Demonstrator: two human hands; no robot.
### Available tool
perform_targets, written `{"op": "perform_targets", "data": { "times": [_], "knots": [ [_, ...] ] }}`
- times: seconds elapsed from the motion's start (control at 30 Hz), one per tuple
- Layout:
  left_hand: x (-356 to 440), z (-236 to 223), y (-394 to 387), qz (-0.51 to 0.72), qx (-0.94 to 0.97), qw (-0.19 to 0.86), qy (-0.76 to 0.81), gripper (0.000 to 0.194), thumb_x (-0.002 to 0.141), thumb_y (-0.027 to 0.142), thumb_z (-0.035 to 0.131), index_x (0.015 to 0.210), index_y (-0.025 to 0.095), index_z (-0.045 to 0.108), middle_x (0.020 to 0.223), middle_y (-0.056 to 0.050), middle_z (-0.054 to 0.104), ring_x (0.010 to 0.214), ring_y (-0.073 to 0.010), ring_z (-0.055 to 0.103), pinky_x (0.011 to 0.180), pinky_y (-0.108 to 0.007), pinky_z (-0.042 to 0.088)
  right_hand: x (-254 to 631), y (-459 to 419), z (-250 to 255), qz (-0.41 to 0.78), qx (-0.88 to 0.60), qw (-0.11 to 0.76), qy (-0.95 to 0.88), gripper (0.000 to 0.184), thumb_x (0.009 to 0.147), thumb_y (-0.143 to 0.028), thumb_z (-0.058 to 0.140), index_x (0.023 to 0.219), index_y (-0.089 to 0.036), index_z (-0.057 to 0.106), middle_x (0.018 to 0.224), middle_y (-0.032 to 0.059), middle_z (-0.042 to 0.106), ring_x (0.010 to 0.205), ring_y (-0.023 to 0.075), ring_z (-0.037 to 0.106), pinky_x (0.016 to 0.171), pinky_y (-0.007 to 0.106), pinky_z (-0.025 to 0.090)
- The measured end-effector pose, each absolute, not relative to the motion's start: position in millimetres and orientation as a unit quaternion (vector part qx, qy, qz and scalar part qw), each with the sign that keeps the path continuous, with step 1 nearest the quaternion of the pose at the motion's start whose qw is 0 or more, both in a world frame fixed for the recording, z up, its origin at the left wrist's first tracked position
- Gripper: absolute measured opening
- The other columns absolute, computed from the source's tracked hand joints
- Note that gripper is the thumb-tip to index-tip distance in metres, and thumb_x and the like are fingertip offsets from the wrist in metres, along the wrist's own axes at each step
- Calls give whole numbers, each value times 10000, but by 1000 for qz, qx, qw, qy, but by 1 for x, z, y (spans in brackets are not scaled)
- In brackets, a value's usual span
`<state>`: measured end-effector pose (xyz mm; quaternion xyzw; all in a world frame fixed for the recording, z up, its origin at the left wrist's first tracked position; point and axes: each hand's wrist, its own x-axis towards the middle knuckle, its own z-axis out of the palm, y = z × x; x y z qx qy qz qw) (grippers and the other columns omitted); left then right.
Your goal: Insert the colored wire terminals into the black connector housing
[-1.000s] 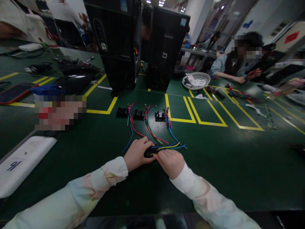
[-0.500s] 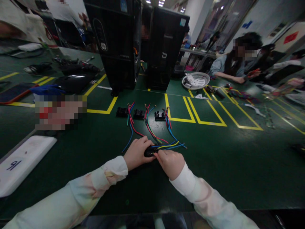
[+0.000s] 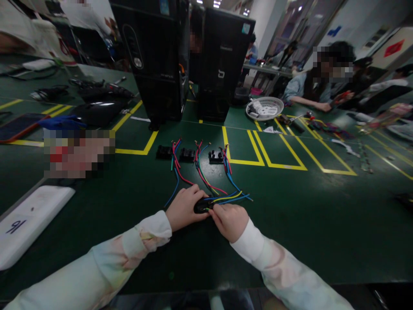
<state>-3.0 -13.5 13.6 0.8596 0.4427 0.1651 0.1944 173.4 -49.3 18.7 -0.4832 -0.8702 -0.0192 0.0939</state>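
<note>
My left hand (image 3: 186,207) is closed around a small black plastic part (image 3: 200,206), holding it just above the green table. Pinched at the right end of that part, my right hand (image 3: 230,218) grips a thin wire whose yellow-green bit shows at the fingertips. Blue and yellow wires (image 3: 227,198) run out from the black part to the right, over my right hand. Beyond my hands, three black plastic parts (image 3: 164,152) stand in a row, with bundles of red, blue and green wires (image 3: 199,165) beside them.
Two black computer towers (image 3: 214,64) stand at the back of the green table (image 3: 290,224). A white basket (image 3: 265,107) with small items sits to their right. A white box marked 16 (image 3: 35,224) lies at the left. Another person (image 3: 318,82) works across the table at the right.
The view has shifted very slightly. Both hands stay at the black part, and more of the yellow-green wire end shows by the right fingertips.
</note>
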Motion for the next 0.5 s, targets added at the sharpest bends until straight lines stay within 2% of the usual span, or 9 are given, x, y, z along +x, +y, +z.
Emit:
{"op": "perform_targets", "data": {
  "times": [0.33,0.5],
  "knots": [
    [-3,13,-13,164,861,191,442,363,685,436,600,974,227,537,903,-16,491,838,-174,508,695,-294,368,174,-50,20,-34,-449,131,-883,172,859,-230,389,733,-183,496,649,-6,556,561,109,477,544,265,226],
    [-3,11,-12,157,861,190,445,374,684,456,598,980,234,537,910,-17,492,846,-177,504,691,-295,366,175,-49,14,-62,-413,164,-894,192,867,-206,387,704,-182,486,649,2,546,613,119,467,584,267,226]
  ]
}}
